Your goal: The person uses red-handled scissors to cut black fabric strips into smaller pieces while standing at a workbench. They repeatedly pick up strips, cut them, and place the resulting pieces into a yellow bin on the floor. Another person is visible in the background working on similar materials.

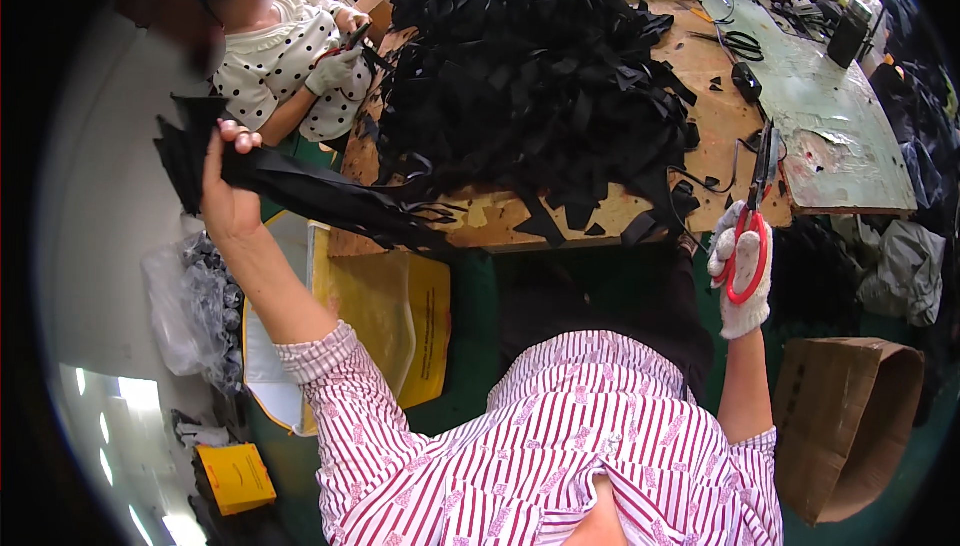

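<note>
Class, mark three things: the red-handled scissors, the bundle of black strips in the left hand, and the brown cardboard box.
Red-handled scissors [760, 184], head view: the blades above the handles.
Bundle of black strips [318, 191], head view: the middle of its length.
Brown cardboard box [828, 416], head view: its outer side wall.

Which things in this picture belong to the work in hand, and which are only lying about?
Seemingly in use:
- black strips, in the left hand
- red scissors, in the right hand
- black pile

Seemingly lying about:
- black scissors
- cardboard box
- yellow packet
</note>
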### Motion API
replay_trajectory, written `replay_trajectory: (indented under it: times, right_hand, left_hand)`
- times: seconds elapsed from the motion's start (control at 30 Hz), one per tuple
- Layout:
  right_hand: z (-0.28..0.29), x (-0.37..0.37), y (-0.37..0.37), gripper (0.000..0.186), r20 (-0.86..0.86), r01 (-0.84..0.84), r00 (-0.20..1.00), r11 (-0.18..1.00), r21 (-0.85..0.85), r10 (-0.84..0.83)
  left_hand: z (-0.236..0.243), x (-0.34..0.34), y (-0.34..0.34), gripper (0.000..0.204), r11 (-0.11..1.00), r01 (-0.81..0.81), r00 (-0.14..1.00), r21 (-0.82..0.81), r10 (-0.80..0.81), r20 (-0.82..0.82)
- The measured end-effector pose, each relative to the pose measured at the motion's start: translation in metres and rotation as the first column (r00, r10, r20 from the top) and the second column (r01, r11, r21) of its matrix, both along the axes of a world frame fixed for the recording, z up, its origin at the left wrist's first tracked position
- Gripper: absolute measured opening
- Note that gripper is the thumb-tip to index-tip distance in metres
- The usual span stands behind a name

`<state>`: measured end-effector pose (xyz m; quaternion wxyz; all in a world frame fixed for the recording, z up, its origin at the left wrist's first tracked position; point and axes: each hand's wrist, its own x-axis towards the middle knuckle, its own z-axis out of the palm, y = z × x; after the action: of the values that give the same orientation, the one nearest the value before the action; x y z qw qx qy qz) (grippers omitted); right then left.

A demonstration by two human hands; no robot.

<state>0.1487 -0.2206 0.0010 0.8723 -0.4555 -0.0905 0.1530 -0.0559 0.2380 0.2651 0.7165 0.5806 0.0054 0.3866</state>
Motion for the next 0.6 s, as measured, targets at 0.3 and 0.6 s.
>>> replay_trajectory:
  times: [0.3,0.6]
  right_hand:
    - [0.011,-0.004,0.014,0.052,0.064,-0.036,0.997,0.981,-0.19,0.049]
    - [0.031,-0.016,0.033,0.037,0.068,-0.071,0.994,0.97,-0.232,0.089]
  left_hand:
    - [-0.06,-0.013,-0.05,0.013,0.86,0.225,0.974,0.458,-0.192,-0.119]
    - [-0.148,0.003,-0.057,0.018,0.949,0.079,0.953,-0.305,-0.162,-0.257]
